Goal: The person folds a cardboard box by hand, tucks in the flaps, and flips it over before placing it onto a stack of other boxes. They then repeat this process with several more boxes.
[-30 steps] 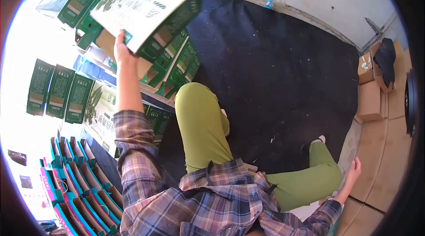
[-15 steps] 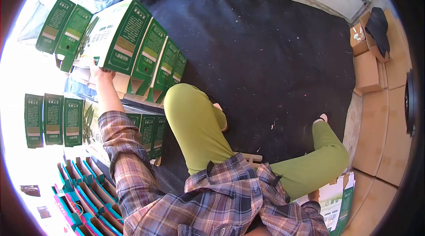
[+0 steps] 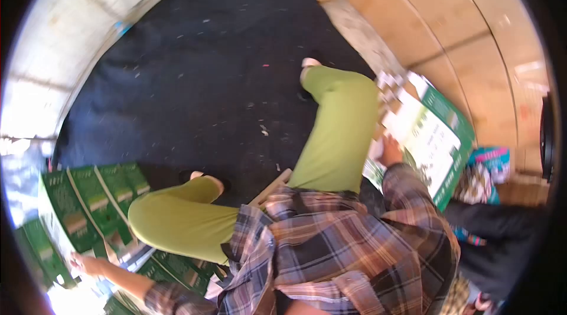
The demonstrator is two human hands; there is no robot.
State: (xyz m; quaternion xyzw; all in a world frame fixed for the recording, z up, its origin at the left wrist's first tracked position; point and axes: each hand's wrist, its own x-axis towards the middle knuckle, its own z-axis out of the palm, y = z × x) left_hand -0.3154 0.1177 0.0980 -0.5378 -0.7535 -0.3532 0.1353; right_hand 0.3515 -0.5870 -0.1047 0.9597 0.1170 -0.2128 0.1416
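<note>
At the lower left, my left hand (image 3: 87, 264) is closed at the lower edge of a green-and-white printed carton (image 3: 74, 211), which stands in a row with several like it. Its fingers are blurred. On my right side, my right hand (image 3: 390, 152) is closed on the near edge of another green-and-white carton (image 3: 434, 143), beside my right knee. This carton lies tilted, its white printed face up and flaps at its far end. Some of the right hand's fingers are hidden against the carton.
Large brown cardboard boxes (image 3: 425, 5) are stacked along the right. Black sheeting (image 3: 195, 84) covers the floor, scattered with small scraps. More green cartons (image 3: 171, 270) sit below my left knee. A colourful bag (image 3: 490, 164) and dark cloth (image 3: 496, 238) lie at the lower right.
My view has turned to the right, bringing more of the right-hand carton and brown boxes into sight. My left hand and the row of cartons now appear lower in view.
</note>
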